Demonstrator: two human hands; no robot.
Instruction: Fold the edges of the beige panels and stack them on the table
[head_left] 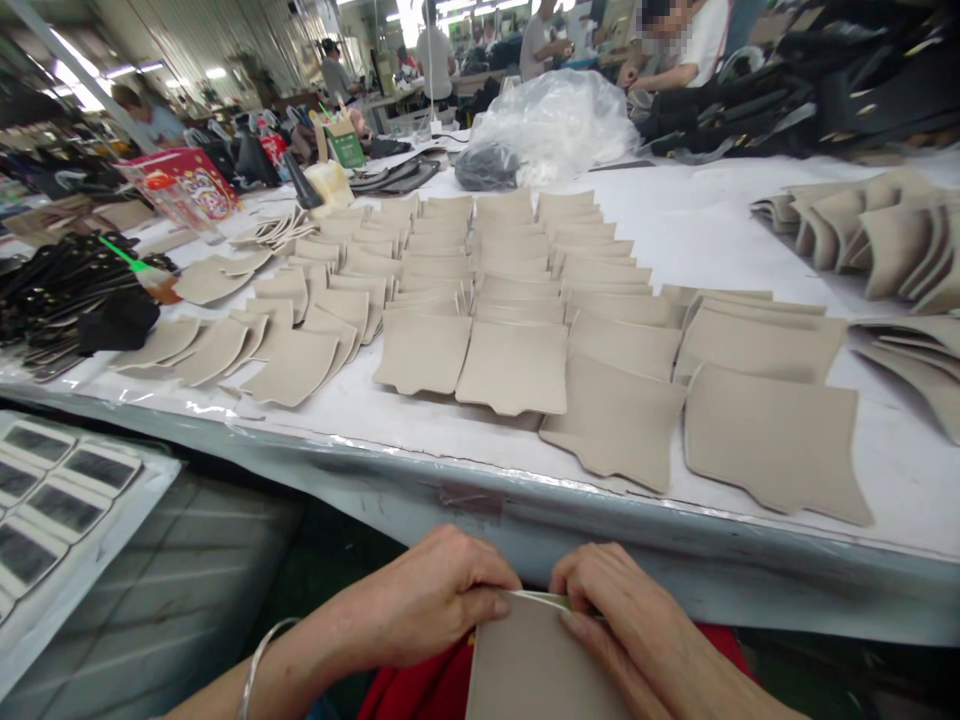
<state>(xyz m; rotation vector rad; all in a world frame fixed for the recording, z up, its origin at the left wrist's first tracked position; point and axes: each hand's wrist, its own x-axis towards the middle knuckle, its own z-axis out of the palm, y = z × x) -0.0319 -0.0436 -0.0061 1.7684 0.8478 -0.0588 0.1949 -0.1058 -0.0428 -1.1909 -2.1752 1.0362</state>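
A beige leather panel (544, 660) is held upright in front of my body, below the table's near edge. My left hand (446, 590) pinches its top edge at the left corner, thumb on the near face. At the right corner my right hand (615, 610) grips the same edge, with its fingers bent over the top. A pale line along the edge suggests two layers lying together. The panel's lower part runs out of view. Many similar beige panels (512, 365) lie overlapped in rows on the table beyond my hands.
The white-covered table (697, 185) spans the view. At its left are black straps (45, 290) and a glue brush with a green handle (139, 268). A plastic bag (562, 120) lies at the back, curved panels (885, 230) at the right. A tray of dark rectangles (64, 490) stands lower left.
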